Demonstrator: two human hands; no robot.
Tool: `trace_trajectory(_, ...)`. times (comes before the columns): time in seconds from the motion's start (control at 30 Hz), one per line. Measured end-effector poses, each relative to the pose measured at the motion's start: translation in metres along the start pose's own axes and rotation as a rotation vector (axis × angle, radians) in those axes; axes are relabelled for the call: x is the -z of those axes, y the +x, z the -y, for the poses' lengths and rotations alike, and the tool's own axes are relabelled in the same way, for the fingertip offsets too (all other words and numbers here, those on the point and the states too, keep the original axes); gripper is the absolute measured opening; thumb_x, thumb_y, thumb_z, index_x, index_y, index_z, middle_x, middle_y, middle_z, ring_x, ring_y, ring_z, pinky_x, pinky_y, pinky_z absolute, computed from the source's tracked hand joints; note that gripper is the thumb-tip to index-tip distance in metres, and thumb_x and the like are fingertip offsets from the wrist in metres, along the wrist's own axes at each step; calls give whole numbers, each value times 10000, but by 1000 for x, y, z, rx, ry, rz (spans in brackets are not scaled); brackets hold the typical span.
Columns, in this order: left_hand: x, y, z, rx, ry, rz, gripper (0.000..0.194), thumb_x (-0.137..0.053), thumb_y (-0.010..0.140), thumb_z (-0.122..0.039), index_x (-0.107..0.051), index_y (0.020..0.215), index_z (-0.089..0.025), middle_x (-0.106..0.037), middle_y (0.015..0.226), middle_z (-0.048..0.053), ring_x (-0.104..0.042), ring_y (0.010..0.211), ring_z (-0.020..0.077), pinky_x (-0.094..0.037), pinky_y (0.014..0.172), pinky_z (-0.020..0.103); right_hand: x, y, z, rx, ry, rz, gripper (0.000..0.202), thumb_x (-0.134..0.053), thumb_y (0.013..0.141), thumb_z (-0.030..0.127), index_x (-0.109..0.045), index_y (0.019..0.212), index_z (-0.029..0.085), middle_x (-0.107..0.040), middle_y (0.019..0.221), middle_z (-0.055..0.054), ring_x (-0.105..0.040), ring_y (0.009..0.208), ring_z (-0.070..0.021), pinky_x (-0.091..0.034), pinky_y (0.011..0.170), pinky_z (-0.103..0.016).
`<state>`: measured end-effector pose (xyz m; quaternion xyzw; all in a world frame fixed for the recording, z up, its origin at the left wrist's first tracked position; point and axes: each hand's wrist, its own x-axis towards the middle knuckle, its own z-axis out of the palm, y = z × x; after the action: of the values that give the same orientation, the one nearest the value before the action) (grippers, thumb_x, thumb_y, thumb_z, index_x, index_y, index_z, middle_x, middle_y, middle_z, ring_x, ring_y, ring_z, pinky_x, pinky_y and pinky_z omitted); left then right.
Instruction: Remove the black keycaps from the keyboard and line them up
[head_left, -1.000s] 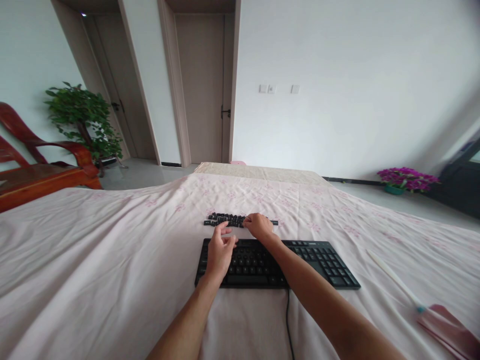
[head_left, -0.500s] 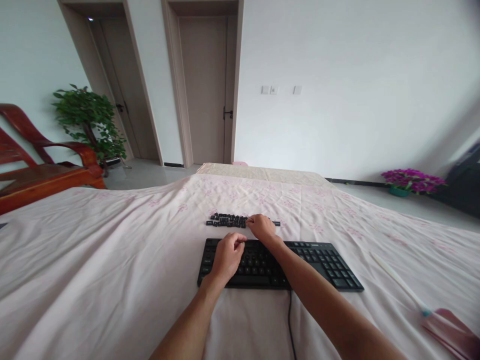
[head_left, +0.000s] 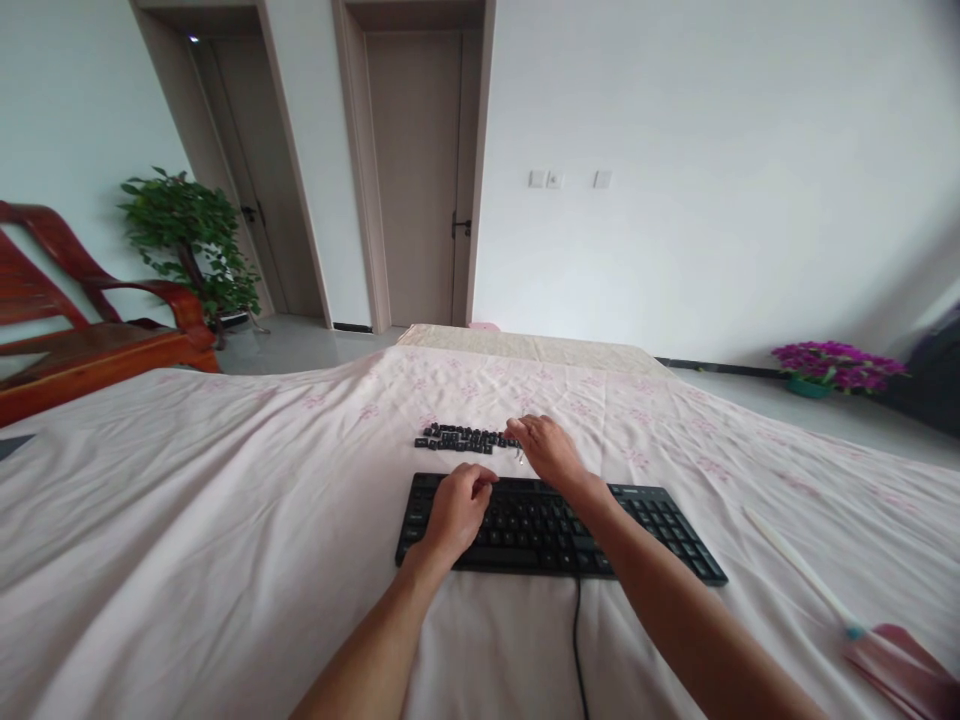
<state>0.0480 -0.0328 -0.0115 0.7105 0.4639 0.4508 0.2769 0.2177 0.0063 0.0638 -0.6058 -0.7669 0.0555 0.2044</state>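
Note:
A black keyboard lies on the pink-flowered cloth, its cord running toward me. My left hand rests over its upper left part, fingers curled and thumb near the fingertips; anything between them is hidden. Beyond the keyboard, loose black keycaps lie in short uneven rows. My right hand is at the right end of these rows, fingers bent together and pointing left. Just below its fingertips shows a small shiny thing, too small to name. My right forearm crosses over the keyboard's right half.
The cloth is wrinkled and covers the whole surface. To the right lies a fly swatter with a pale handle and pink head. A wooden chair, a green plant and purple flowers stand farther off.
My right hand has shifted right and slightly up, uncovering more keycaps at the right end of the rows. The small shiny thing now shows under it. My left hand stays at the keyboard.

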Motion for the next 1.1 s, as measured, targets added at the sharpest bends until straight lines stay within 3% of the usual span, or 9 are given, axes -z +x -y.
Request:
trace_trajectory(0.13,-2,-1,-1,-40,90,22,228,-502,773,-74,-673,857,-199,-649,860,29,-607,786,150,-475,780,283,16,-23,-12,-29,174,-80,417,-340,950,387,-694,807,220,-695,804,-18,-615,736,-143,-388,654,-218)
trace_trajectory(0.3,-3,-5,-8,-117,212,91,253,-509,763,-48,-663,893,-201,-628,915,40,-598,834,159,-469,804,284,6,-44,-27,-119,533,-3,363,-440,878,442,-664,823,162,-554,499,22,-480,410,-100,-365,452,-205)
trace_trajectory(0.5,-4,-6,-18,-84,260,132,262,-527,764,-47,-674,911,-206,-636,932,44,-603,849,168,-468,812,289,4,-52,-31,-82,702,61,275,-572,790,421,-647,759,158,-503,508,39,-444,428,-86,-341,410,-185)
trace_trajectory(0.67,-8,-8,-19,-49,217,103,231,-626,731,-108,-696,915,-230,-655,928,33,-606,850,180,-467,804,296,2,-56,-29,81,715,102,351,-515,853,436,-664,721,147,-588,613,-1,-483,520,-93,-371,492,-196)
trace_trajectory(0.87,-12,-10,-16,-41,96,117,235,-708,685,-176,-727,895,-279,-683,890,15,-620,845,194,-459,776,293,-5,-61,-19,156,682,130,399,-460,898,447,-647,705,151,-585,632,5,-493,573,-105,-394,572,-211)
trace_trajectory(1.0,-14,-10,-15,-38,154,120,187,-735,672,-210,-723,847,-272,-700,856,8,-625,854,202,-436,773,290,-11,-61,-15,190,659,129,385,-473,901,443,-629,705,152,-606,656,-2,-540,629,-120,-409,616,-214)
trace_trajectory(1.1,-16,-7,-18,-2,250,120,122,-741,669,-253,-713,788,-258,-693,781,8,-620,757,192,-409,684,267,-16,-60,-12,223,591,127,390,-460,911,447,-623,702,161,-615,664,-6,-554,649,-127,-419,638,-218)
